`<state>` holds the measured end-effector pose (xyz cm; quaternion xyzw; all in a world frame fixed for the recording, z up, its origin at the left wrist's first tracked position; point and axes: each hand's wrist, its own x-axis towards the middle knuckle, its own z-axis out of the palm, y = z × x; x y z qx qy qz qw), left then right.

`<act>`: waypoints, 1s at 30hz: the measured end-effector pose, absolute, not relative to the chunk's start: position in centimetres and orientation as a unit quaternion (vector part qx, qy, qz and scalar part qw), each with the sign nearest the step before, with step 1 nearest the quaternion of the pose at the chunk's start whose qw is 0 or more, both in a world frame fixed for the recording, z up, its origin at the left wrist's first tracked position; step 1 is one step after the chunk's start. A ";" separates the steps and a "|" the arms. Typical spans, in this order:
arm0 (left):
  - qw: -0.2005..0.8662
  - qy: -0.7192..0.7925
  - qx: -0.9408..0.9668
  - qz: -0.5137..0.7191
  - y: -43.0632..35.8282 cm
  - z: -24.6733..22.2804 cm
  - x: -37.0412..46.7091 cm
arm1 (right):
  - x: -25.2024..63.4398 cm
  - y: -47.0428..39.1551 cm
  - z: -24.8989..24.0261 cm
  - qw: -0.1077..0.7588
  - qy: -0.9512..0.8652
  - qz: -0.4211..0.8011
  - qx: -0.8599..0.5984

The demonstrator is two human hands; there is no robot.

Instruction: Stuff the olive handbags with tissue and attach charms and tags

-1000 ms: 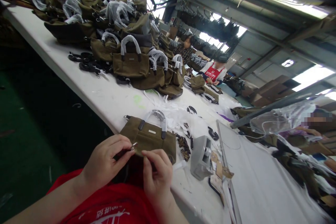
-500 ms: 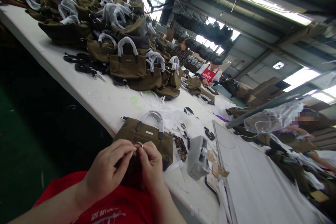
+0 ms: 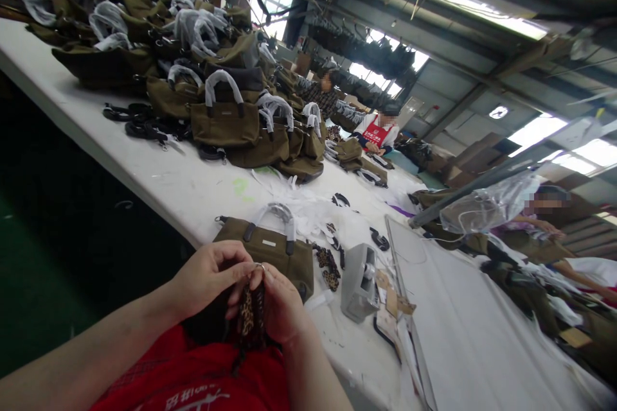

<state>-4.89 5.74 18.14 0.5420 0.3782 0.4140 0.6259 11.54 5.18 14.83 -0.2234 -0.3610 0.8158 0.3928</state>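
Pinching leopard-print strap (image 3: 247, 313), hands (image 3: 259, 279) together; olive bag (image 3: 270, 249) just beyond; grey dispenser (image 3: 359, 284) near; bag pile beyond.

— Leopard-print strap (image 3: 247, 311)?
— Tan, dark-spotted; dangling bunched between left hand (image 3: 212, 276) and right hand (image 3: 283, 308).
— Metal fitting (image 3: 261, 266)?
— Small, shiny, at strap's top, pinched in both hands' fingertips, partly hidden, exact shape unclear.

The white worktable (image 3: 168, 192) bears piled olive handbags (image 3: 224, 122) toward its far left, one olive handbag (image 3: 270, 247) at its near edge, and a grey tape dispenser (image 3: 359, 282) to the right.
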 end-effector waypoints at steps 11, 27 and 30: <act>0.522 0.450 0.644 0.331 13.3 15.7 -0.3 | 15.9 7.8 14.0 0.507 -0.288 0.765 -0.274; 0.324 0.589 0.728 0.130 24.9 7.1 9.1 | 19.6 10.7 8.0 0.574 -0.135 0.737 -0.330; 0.303 0.624 0.712 0.107 25.5 6.6 9.3 | 19.7 10.7 7.5 0.573 -0.141 0.749 -0.301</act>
